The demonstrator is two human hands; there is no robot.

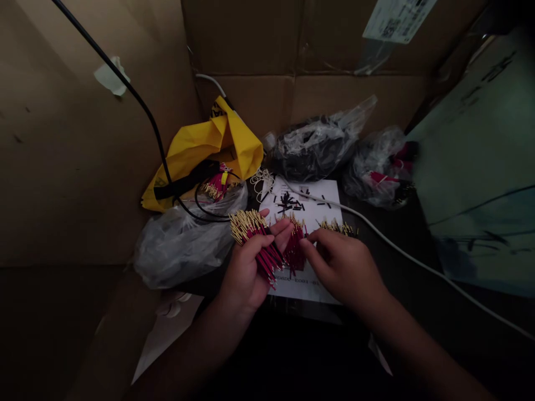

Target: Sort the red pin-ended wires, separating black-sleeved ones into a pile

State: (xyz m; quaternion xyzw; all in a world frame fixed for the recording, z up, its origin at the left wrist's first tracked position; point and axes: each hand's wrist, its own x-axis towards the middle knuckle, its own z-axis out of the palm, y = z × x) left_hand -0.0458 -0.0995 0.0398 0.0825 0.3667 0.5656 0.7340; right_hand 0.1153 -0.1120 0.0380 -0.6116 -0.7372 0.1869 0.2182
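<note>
My left hand is closed round a thick bundle of red and black wires with gold-coloured tips, its thumb across them. Thumb and index finger of my right hand pinch together beside a second pile of red wires; what they hold, if anything, is too small to tell. That pile lies on a white printed sheet. Farther up the sheet are several small black pieces. Behind my right hand is another group of gold-tipped wires.
A yellow bag with more wires and a grey plastic bag lie at the left. Two clear plastic bags stand behind. A white cable crosses the dark table; a black cable hangs at the left. Cardboard encloses the back.
</note>
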